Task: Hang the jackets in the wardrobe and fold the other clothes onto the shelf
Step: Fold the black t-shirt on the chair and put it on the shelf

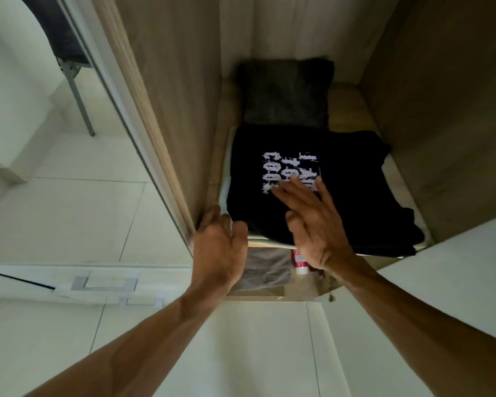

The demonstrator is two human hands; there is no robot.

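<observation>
A folded black T-shirt [341, 196] lay at the front of the wardrobe shelf [269, 244] as a person settled it onto the stack. The right hand [315, 222], flat with fingers spread and holding nothing, pressed down on the shirt's white print, seemingly to flatten the fold. The left hand [219, 245] cupped the pile's corner at the shelf's front left, thumb against the front edge. Its fingers were hidden beside the cloth, so it could not be told whether they gripped or merely steadied the pile. The shirt's long axis appeared to run side to side along the shelf, with loose cloth trailing toward the shelf's front right. A white garment [225, 179] showed beneath it, and a dark grey folded item [287, 93] sat at the shelf's back. Under the shelf were a grey cloth [265, 267] and a red-and-white can [300, 262].
</observation>
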